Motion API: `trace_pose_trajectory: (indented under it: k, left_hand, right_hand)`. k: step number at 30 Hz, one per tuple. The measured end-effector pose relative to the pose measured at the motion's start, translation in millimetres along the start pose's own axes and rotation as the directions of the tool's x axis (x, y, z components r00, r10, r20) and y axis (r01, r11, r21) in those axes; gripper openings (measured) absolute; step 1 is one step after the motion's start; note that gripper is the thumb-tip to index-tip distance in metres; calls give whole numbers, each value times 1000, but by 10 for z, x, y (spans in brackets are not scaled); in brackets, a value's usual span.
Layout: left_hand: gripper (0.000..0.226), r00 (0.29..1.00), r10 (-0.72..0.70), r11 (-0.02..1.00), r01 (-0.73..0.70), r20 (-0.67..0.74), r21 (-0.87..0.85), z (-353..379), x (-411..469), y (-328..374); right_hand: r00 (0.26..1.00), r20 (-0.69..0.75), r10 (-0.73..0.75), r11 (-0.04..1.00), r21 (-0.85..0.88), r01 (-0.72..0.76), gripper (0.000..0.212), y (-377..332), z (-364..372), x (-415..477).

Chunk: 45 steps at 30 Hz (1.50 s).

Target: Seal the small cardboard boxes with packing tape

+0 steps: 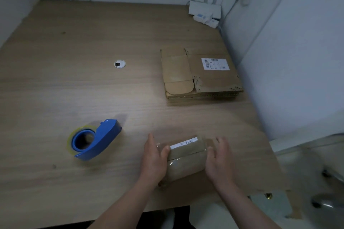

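One box (pixel 186 161) label (pixel 183 143) — seemingly unreadable.

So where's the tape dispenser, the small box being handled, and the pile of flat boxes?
tape dispenser (pixel 105 138): head view, on its blue body.
small box (pixel 186 157): head view, on its top face.
pile of flat boxes (pixel 210 80): head view, on the top sheet.

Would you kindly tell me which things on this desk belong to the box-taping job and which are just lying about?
Job: small cardboard box, left hand and right hand pressing its sides; blue tape dispenser; stack of flattened boxes, likely next.
Lying about: white router; desk grommet.
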<state>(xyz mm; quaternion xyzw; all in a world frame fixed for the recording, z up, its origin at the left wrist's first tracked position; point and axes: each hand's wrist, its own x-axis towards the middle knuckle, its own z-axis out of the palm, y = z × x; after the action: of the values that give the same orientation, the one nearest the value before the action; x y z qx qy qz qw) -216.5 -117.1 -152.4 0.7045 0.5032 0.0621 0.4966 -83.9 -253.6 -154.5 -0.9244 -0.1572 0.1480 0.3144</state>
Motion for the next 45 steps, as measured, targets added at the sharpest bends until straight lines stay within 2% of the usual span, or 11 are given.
trace_pose_trajectory:
  k: [4,6,8,12,17,21,25,32,36,38,45]
  left_hand:
    - [80,982,146,982,-159,124,105,36,150,45]
    - [87,961,191,965,-222,201,142,44,257,129]
    - [94,958,228,949,-259,175,179,35,357,240]
    - [85,978,175,960,-143,-116,240,-1,290,404]
    - [43,989,119,989,-110,-87,99,199,215,279]
    - [21,973,16,998,-29,-232,-50,357,339,290]
    - [12,949,-3,999,-14,-314,-53,476,392,267]
    - [21,941,-12,1000,9,-339,-10,493,469,213]
    - [23,944,33,999,-24,-330,31,480,480,213]
    - [25,941,42,998,-28,-335,48,487,499,191]
    - [40,935,-8,999,-5,-355,-35,482,561,202]
  right_hand:
    - [864,239,-444,826,-264,498,60,-105,-79,243]
    - [781,402,-478,749,-278,601,52,-152,-86,368]
    - [770,503,-392,764,-289,577,35,-154,-98,419]
    - [927,285,-243,903,-284,324,39,-81,-159,405]
    - [952,304,-40,972,-210,108,40,-158,-98,317]
    - [916,324,-237,966,-17,256,71,-327,-102,501]
    - [836,457,-305,938,-9,347,53,-490,82,655]
    - [852,499,-156,968,-94,232,30,-380,245,772]
    - [792,483,-375,882,-78,465,54,-415,215,871]
    - [715,520,-467,848,34,529,33,-465,279,924]
    - [792,442,-420,904,132,406,23,-469,429,956]
